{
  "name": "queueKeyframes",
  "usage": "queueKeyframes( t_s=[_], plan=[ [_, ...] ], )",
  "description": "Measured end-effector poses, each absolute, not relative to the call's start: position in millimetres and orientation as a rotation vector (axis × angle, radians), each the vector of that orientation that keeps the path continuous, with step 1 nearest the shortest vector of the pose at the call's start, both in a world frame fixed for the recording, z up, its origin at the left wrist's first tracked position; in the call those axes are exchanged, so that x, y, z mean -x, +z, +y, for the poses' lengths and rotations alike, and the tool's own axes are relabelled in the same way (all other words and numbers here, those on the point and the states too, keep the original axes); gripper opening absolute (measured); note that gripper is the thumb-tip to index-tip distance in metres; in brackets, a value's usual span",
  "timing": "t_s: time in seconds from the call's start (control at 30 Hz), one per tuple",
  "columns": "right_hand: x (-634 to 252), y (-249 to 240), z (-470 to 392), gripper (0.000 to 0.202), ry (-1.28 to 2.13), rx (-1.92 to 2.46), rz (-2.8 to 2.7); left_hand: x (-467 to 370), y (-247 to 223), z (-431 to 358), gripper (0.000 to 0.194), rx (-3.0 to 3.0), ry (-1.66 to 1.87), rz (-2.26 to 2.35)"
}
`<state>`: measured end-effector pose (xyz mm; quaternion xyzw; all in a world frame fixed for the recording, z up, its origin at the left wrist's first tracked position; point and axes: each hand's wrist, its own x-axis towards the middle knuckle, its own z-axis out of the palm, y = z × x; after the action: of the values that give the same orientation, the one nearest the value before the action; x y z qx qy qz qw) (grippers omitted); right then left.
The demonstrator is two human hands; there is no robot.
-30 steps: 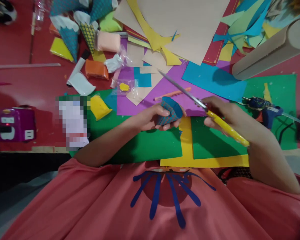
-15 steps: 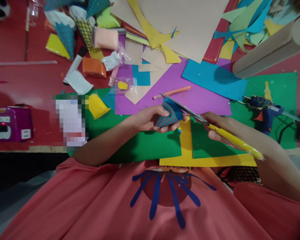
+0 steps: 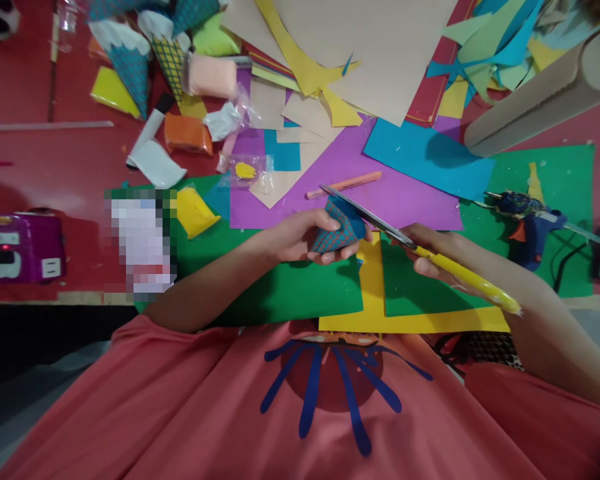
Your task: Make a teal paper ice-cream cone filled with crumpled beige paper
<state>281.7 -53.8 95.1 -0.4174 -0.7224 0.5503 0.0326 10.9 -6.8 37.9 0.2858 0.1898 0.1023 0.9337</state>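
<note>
My left hand is wrapped round a small blue paper cone with an orange line pattern, its open rim turned to the right. In my right hand are scissors with yellow handles, held closed round the handle. The metal blades lie along the rim of the blue cone, pointing to the upper left. Whether paper is between the blades cannot be told. Behind the cone, an orange pen rests on a purple sheet.
Green sheets and a yellow strip lie under my hands. A blue glue gun is at the right, near a paper roll. Clay packets and decorated cones are at the upper left.
The scissor handles and my right hand have shifted slightly left and up. My left hand and the cone have hardly moved.
</note>
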Motion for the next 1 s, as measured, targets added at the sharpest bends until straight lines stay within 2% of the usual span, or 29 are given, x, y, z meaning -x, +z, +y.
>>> queueKeyframes(
  t_s=[0.17, 0.4, 0.67, 1.0],
  plan=[
    [-282.2, 91.9, -53.9, 0.039, 1.787, 1.313, -2.161, -11.1, 37.8, -6.9, 0.040, -0.594, 0.211, 0.401],
    [-283.5, 91.9, -52.6, 0.046, 1.707, 1.257, -2.207, -10.7, 36.5, -6.6, 0.039, -0.574, 0.201, 0.377],
    [-283.4, 93.3, -55.6, 0.048, 1.928, 1.349, -1.981, -10.2, 34.8, -6.0, 0.039, -0.484, 0.175, 0.323],
    [-278.8, 99.5, -54.1, 0.056, 1.905, 1.483, -1.914, -11.5, 37.3, -5.0, 0.043, -0.439, 0.140, 0.293]
  ],
)
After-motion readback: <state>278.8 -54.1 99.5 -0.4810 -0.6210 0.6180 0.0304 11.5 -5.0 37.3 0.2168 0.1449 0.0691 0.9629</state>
